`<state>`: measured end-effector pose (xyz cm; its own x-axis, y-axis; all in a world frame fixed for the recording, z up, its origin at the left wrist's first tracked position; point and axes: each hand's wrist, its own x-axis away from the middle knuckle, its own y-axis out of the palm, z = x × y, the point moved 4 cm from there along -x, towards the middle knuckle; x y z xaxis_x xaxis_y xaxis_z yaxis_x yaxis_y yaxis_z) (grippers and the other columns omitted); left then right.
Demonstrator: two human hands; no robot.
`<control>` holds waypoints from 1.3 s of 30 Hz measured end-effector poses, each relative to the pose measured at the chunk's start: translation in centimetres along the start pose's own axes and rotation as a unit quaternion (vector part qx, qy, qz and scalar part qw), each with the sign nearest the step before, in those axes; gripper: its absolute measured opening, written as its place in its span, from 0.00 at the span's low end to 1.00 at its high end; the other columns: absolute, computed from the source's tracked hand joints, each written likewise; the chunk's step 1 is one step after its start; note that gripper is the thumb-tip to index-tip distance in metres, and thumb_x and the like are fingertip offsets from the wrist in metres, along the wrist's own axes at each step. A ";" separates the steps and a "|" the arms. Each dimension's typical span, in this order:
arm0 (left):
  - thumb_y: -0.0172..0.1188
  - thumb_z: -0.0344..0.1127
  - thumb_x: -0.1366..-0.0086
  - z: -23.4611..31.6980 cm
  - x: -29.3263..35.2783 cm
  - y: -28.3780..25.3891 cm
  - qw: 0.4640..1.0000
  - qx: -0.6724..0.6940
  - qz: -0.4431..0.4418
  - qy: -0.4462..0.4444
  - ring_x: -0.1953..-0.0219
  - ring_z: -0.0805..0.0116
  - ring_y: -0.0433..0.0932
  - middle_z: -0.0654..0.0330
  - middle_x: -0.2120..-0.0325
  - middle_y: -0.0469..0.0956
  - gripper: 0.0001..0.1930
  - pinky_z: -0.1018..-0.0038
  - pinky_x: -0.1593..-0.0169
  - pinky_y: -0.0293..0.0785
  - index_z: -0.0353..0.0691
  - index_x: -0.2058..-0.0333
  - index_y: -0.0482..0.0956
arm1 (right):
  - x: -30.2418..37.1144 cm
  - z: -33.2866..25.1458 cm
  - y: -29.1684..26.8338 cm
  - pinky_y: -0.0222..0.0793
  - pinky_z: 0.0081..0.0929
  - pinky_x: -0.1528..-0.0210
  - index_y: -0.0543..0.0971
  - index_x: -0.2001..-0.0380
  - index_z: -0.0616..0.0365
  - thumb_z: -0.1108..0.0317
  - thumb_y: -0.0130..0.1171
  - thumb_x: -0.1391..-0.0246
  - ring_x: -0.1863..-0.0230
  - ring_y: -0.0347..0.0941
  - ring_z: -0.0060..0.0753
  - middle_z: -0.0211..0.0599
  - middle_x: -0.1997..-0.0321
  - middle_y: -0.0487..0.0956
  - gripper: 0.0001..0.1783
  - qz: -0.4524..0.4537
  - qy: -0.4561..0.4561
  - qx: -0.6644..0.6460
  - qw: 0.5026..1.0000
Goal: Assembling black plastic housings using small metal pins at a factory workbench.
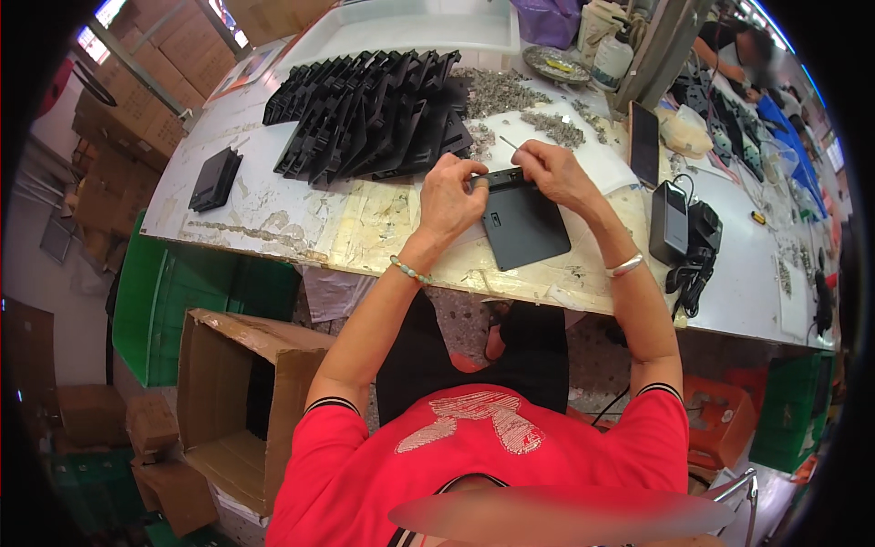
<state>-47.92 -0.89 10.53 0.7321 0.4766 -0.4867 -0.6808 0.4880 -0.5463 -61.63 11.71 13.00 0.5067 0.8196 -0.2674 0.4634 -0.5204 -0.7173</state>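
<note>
Panel (529,232), black, flat, one piece, with a small rectangular mark and a detailed upper edge; located over the near part of the counter (355,232), in front of me; whether it rests there or is lifted, I cannot tell. Left hand (449,199), mine, beaded bracelet (408,270) at the wrist: fingers closed on the panel's upper left corner. Right hand (558,175), mine, silver bangle (625,266) at the wrist: fingertips pinched on a thin metal rod (508,142), just above the panel's upper edge. The two hands near each other, apart. Beyond: black plastic parts (369,118), many, overlapping in rows; small metal pieces (501,93), grey, in loose heaps. Far left: black part (217,179), lying separately. To my right: phone (643,143), dark-screened; box-shaped device (670,223), dark; cables (693,284), black, bundled. Back: white tray (401,35), shallow.
</note>
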 end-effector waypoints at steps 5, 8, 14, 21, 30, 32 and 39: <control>0.64 0.31 0.47 2.3 -0.8 -0.3 0.978 -0.115 0.025 0.171 0.68 0.58 0.75 0.56 0.71 0.75 0.10 0.69 0.63 0.72 0.38 0.65 0.83 | 1.4 -0.4 -2.4 0.69 0.37 0.70 0.81 0.66 0.61 0.69 0.52 0.44 0.77 0.74 0.49 0.49 0.78 0.77 0.10 -0.034 -0.031 0.005 0.999; 0.64 0.30 0.46 0.5 -1.9 0.9 0.980 -0.072 -0.084 0.167 0.66 0.54 0.74 0.55 0.69 0.75 0.11 0.68 0.61 0.72 0.37 0.63 0.82 | 2.4 -0.4 -2.4 0.70 0.40 0.68 0.82 0.67 0.58 0.70 0.54 0.45 0.72 0.76 0.53 0.51 0.75 0.79 0.08 -0.050 -0.079 0.072 0.993; 0.61 0.26 0.43 -0.1 -2.1 1.1 0.970 0.054 -0.154 0.178 0.67 0.60 0.74 0.55 0.69 0.73 0.10 0.70 0.63 0.71 0.35 0.61 0.80 | 3.5 0.1 -2.7 0.71 0.42 0.67 0.80 0.66 0.58 0.71 0.54 0.45 0.71 0.76 0.54 0.51 0.75 0.78 0.07 -0.056 -0.080 0.076 0.992; 0.61 0.26 0.44 0.4 -1.9 1.2 0.974 0.080 -0.162 0.136 0.67 0.61 0.74 0.56 0.69 0.75 0.10 0.70 0.63 0.71 0.35 0.62 0.80 | 3.0 -0.8 -2.3 0.70 0.45 0.66 0.76 0.64 0.59 0.71 0.51 0.42 0.70 0.76 0.57 0.51 0.75 0.78 0.06 -0.157 -0.055 0.151 0.974; 0.64 0.27 0.45 0.7 -2.0 1.0 0.979 0.075 -0.152 0.112 0.67 0.63 0.75 0.57 0.70 0.76 0.10 0.72 0.63 0.70 0.35 0.62 0.82 | 2.3 -0.4 -2.6 0.66 0.39 0.70 0.70 0.62 0.61 0.71 0.49 0.39 0.79 0.72 0.45 0.45 0.79 0.76 0.06 -0.197 -0.047 0.022 0.979; 0.64 0.27 0.46 0.4 -2.1 1.0 0.980 0.077 -0.158 0.094 0.65 0.59 0.75 0.54 0.71 0.76 0.10 0.69 0.60 0.71 0.34 0.63 0.82 | 2.2 -0.4 -2.5 0.65 0.36 0.71 0.70 0.62 0.61 0.71 0.49 0.39 0.81 0.71 0.40 0.44 0.79 0.75 0.05 -0.217 -0.010 0.011 0.976; 0.66 0.28 0.46 0.1 -2.1 1.3 0.979 0.058 -0.144 0.129 0.68 0.67 0.75 0.60 0.70 0.76 0.11 0.75 0.65 0.70 0.37 0.62 0.82 | 2.0 0.2 -2.3 0.65 0.34 0.72 0.71 0.65 0.61 0.71 0.50 0.39 0.82 0.69 0.36 0.41 0.79 0.75 0.04 -0.190 -0.060 0.007 0.980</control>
<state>-50.34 -1.14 10.89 0.8650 0.1134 -0.4888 -0.4327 0.6619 -0.6121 -61.80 14.52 13.99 0.2108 0.9761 -0.0524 0.5908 -0.1699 -0.7887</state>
